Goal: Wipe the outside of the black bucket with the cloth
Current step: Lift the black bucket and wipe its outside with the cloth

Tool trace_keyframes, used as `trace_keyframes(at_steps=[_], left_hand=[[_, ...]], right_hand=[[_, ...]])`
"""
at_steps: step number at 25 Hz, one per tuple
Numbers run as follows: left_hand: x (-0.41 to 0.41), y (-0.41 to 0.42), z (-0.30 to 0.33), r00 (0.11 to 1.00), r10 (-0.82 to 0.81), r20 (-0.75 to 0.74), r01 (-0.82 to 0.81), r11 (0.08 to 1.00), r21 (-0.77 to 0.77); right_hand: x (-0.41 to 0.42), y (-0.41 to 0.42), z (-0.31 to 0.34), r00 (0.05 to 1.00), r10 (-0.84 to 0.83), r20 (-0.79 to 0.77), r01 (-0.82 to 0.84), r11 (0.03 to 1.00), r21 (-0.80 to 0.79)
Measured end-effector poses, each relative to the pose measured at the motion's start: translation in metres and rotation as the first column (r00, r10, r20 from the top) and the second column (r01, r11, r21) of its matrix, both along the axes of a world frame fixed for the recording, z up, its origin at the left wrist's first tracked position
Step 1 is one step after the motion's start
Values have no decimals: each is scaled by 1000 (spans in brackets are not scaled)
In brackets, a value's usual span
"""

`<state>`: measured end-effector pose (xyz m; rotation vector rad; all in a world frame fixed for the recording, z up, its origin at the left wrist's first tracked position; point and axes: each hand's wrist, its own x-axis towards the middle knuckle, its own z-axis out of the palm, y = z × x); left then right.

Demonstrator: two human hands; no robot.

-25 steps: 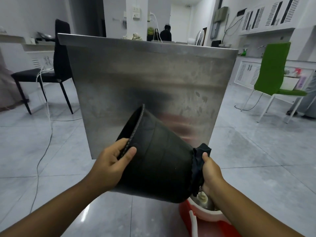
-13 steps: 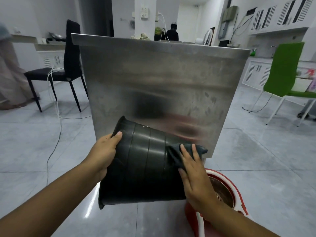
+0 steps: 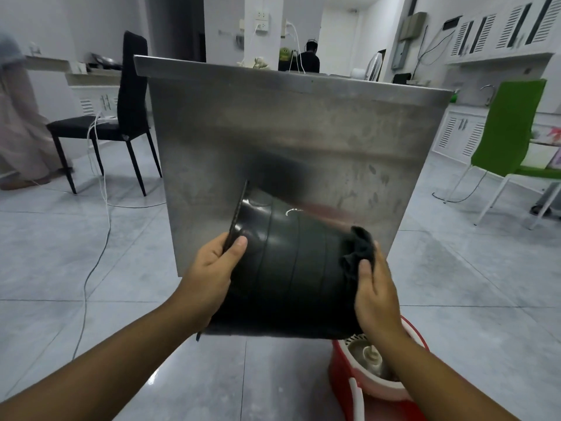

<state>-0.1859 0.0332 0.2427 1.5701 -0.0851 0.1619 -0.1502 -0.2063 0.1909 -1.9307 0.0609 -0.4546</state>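
Black bucket [image 3: 291, 268] held sideways, left hand [image 3: 209, 278] clenched on its rim; right hand [image 3: 375, 294], gripping the cloth [image 3: 358, 253], has slid from mid-wall to base: one stroke completed.

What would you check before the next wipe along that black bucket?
1. Left hand grips the rim of the black bucket: ok.
2. Right hand presses the dark cloth on the bucket's outside: ok.
3. Bucket held on its side, wall facing up: ok.
4. Red mop bucket below, apart from the black one: ok.
5. Hidden underside wiped: cannot tell.
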Motion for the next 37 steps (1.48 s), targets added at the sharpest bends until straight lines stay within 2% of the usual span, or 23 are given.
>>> trace_keyframes(at_steps=[2,4,5,7,9,11,12,13,15,17,19,20,22,24,26,27,29,32,34,37], left_hand=[[-5,5,6,979,-206,-6,206,976,78],[-6,12,18,915,-373,-157,384,922,47],[-4,11,22,912,-353,-210,356,934,-26],[-1,7,19,962,-181,-205,166,982,-89],[1,4,17,977,-78,-199,77,997,-14],[-3,8,15,961,-184,-205,198,979,47],[-5,10,17,954,-217,-208,235,970,64],[-5,10,19,962,-183,-204,202,976,79],[-2,4,21,986,20,-166,-12,998,54],[3,1,19,972,166,-163,-174,984,-33],[9,5,15,947,216,-238,-251,960,-128],[11,8,12,932,224,-286,-275,949,-152],[11,7,7,920,202,-337,-270,948,-170],[8,-3,-1,934,165,-318,-220,964,-147],[0,-16,-6,955,111,-276,-140,986,-87],[-3,-22,-9,965,87,-247,-97,995,-29],[-10,-31,-12,980,37,-196,-21,996,82],[-14,-37,-11,991,20,-135,-4,993,118],[-12,-35,-10,992,75,-100,-61,989,135],[-9,-29,-6,984,143,-105,-133,986,98]], right_hand=[[3,-12,6,987,1,-162,55,938,341],[4,-20,3,954,53,-297,112,852,512],[4,-19,-3,932,84,-352,126,836,534],[3,-12,-19,902,140,-408,90,864,495],[1,-6,-24,913,144,-383,63,875,479],[2,-6,-14,946,79,-313,85,875,476],[3,-7,-10,961,45,-274,89,884,458],[4,-8,-8,972,30,-232,73,903,423],[-1,-3,-8,993,60,-105,-28,958,286],[-10,7,-13,987,153,56,-158,983,96],[-18,10,-28,949,249,194,-213,959,-185],[-20,11,-34,921,302,244,-197,905,-377],[-25,17,-43,855,430,291,-116,704,-700],[-33,31,-40,778,562,281,-96,548,-831],[-37,43,-24,773,588,240,-130,517,-846],[-34,43,-17,801,553,228,-153,558,-816],[-21,33,-2,890,426,164,-214,706,-675],[7,-5,4,979,197,-43,-194,860,-471],[10,-23,-4,992,108,-58,-123,880,-460],[-12,-18,-24,978,197,74,-127,834,-537]])
